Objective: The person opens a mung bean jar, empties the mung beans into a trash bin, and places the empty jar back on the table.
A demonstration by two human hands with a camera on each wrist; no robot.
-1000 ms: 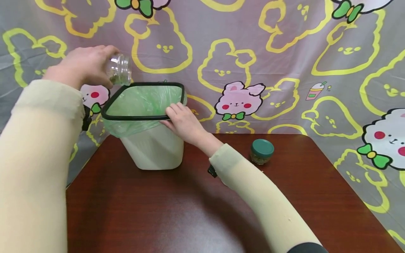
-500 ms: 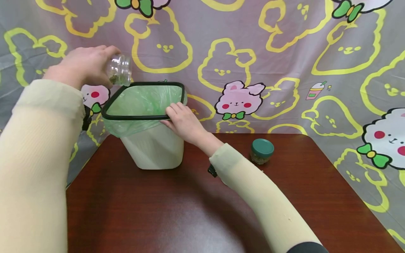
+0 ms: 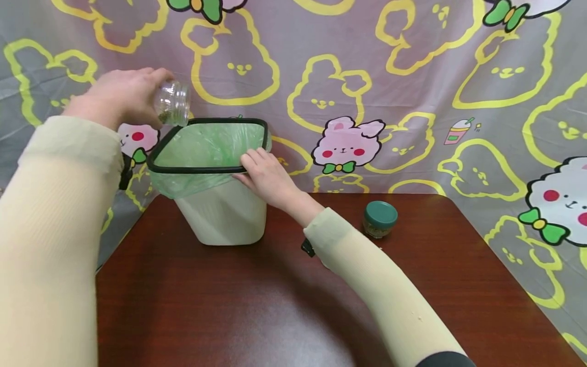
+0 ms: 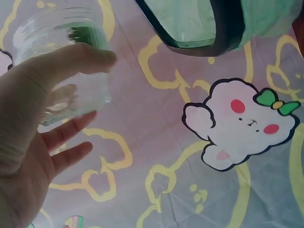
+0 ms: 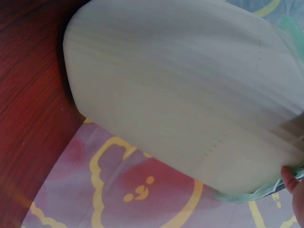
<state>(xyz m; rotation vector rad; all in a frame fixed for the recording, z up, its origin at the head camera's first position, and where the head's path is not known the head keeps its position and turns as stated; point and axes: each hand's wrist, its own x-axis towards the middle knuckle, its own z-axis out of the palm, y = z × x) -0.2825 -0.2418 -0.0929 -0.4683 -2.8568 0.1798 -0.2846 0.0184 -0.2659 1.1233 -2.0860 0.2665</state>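
Observation:
My left hand (image 3: 124, 97) grips a clear glass jar (image 3: 173, 104), tipped onto its side with its mouth toward the bin. Dark green bits lie along the jar's lower side; in the left wrist view the glass jar (image 4: 61, 102) sits between thumb and fingers, with a dark green patch near its neck. Below and right of it stands a white trash bin (image 3: 224, 219) with a black rim and a green plastic bag (image 3: 206, 145) lining it. At the rim's front right corner, my right hand (image 3: 268, 178) grips the edge, fingers over it and thumb beneath. The bin's bottom inside is hidden.
A small glass jar with a green lid (image 3: 380, 219) stands on the brown table (image 3: 220, 306) at the right, beyond my right forearm. A patterned cloth (image 3: 321, 30) hangs close behind the bin and table.
The glass jar in my left hand has dipped very slightly at its mouth end. My right hand stays on the bin's rim, and the bin has not moved visibly.

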